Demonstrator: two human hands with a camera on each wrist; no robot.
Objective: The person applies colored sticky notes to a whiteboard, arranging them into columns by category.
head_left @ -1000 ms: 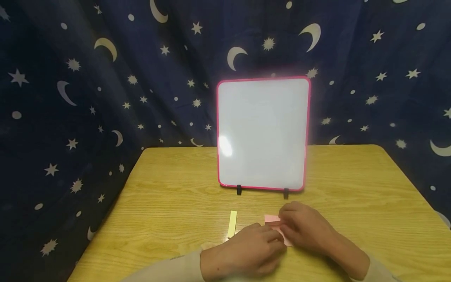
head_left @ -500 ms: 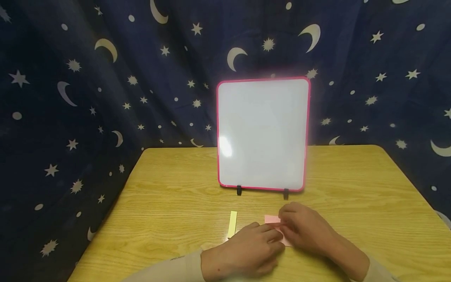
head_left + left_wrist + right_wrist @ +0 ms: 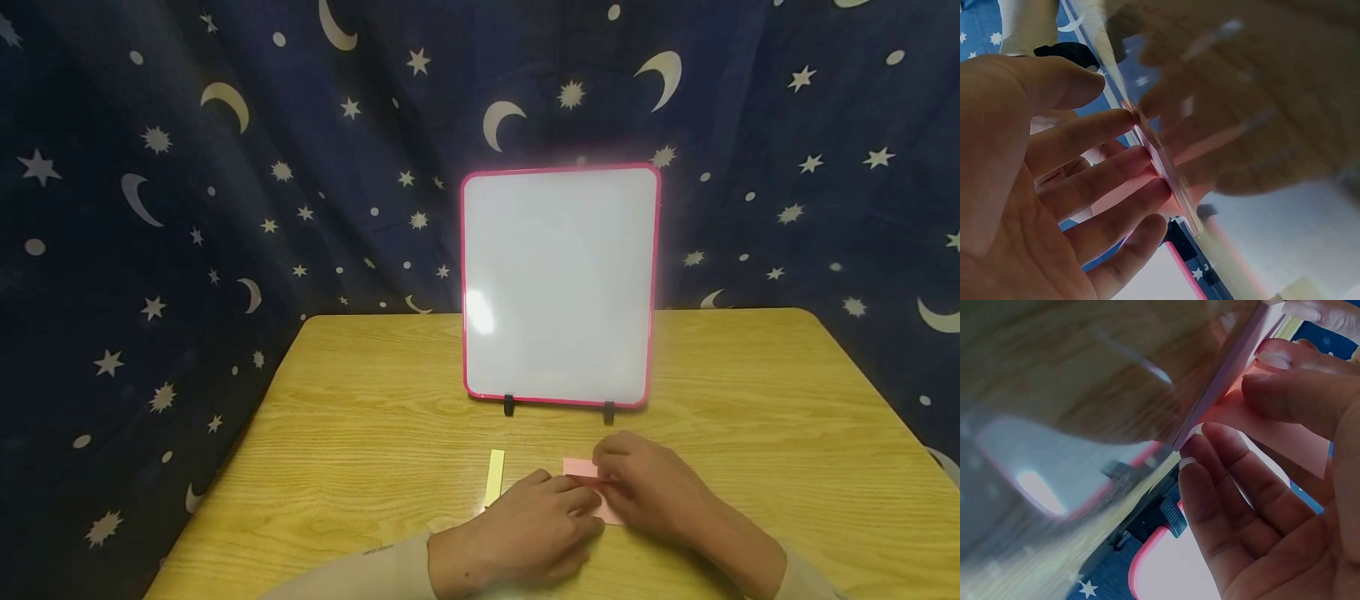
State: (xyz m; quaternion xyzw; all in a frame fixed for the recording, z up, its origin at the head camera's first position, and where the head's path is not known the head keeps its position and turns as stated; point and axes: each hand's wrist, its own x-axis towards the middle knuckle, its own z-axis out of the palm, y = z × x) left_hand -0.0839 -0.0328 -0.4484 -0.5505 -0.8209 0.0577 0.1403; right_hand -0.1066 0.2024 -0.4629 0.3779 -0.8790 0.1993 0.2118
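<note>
A pink sticky pad (image 3: pixel 579 467) lies on the table between the two hands, its upper sheet lifted in the right wrist view, where the raised pink sheet (image 3: pixel 1294 440) shows. My right hand (image 3: pixel 656 487) pinches that sheet between thumb and fingers at the pad's right side. My left hand (image 3: pixel 528 529) rests on the pad's left and near part; in the left wrist view its fairly straight fingertips press the edge of the pad (image 3: pixel 1169 172). Just left of the left hand lies a narrow yellow pad (image 3: pixel 495 477), its near end partly hidden by the hand.
Behind the hands a whiteboard (image 3: pixel 558 283) with a pink frame stands upright on two black feet (image 3: pixel 509 405). The wooden table (image 3: pixel 360 417) reaches back to a dark blue curtain (image 3: pixel 360 150) with moons and stars.
The lifted pink sheet has shifted slightly in the right hand's fingers. Both hands have stayed almost in place, the left one moving a trace.
</note>
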